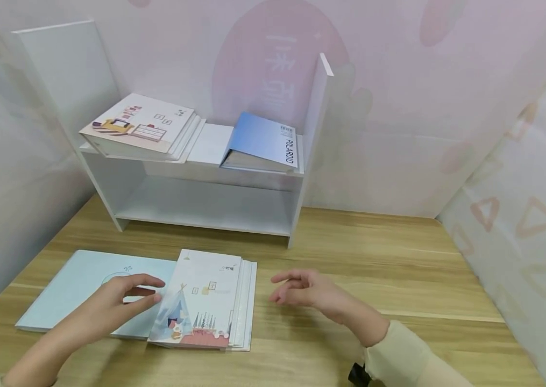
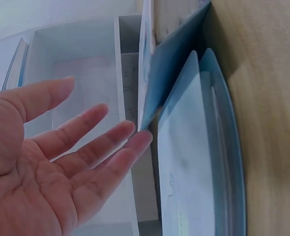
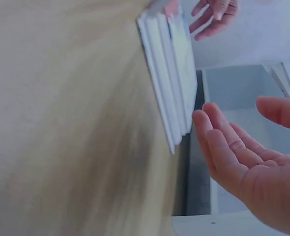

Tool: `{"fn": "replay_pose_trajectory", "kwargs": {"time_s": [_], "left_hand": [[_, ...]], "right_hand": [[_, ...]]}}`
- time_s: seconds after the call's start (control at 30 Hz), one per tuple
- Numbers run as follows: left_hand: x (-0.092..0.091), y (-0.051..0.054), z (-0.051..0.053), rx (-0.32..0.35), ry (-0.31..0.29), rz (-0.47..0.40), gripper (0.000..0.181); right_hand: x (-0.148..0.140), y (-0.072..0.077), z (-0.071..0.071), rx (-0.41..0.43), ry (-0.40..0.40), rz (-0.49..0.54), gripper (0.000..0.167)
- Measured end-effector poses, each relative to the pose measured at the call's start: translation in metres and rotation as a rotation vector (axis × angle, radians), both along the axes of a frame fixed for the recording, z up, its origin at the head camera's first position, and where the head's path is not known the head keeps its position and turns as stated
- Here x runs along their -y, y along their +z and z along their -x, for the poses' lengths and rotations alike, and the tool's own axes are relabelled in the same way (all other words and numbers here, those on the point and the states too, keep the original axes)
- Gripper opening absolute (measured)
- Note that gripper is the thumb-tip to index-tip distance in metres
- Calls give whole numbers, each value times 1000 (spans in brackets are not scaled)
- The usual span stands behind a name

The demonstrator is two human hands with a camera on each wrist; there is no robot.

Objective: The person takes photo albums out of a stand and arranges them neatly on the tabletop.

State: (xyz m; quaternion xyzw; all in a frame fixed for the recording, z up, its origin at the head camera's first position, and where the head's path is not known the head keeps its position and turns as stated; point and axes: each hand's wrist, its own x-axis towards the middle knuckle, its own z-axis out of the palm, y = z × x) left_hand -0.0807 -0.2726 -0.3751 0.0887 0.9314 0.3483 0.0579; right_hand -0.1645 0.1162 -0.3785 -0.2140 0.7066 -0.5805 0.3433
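On the wooden table a white album with a blue tent picture overlaps the right edge of a pale blue album. Above the pale blue album hovers my left hand, fingers relaxed and spread, fingertips beside the white album's left edge. The left wrist view shows that palm with nothing in it. To the right of the white album, apart from it, my right hand hangs over the table with loosely bent fingers. In the right wrist view this hand is also bare of any object.
A white two-level shelf stands behind the albums. Its upper board holds stacked white albums at the left and a blue POLAROID album at the right. Patterned cloth walls surround the table, and a small black object is near the right sleeve.
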Motion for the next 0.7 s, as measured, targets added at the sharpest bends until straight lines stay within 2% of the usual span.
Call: {"fn": "replay_pose_trajectory", "kwargs": {"time_s": [0.2,0.5,0.7], "left_hand": [[-8,8,11,-114,-4,-75,32],[-26,23,34,-248,39,-136,30],[-37,34,49,-349,72,-172,32]], "right_hand": [[-6,15,14,-74,-115,32,47],[-3,41,30,-92,-413,170,42],[6,59,38,-140,-588,286,35]]}}
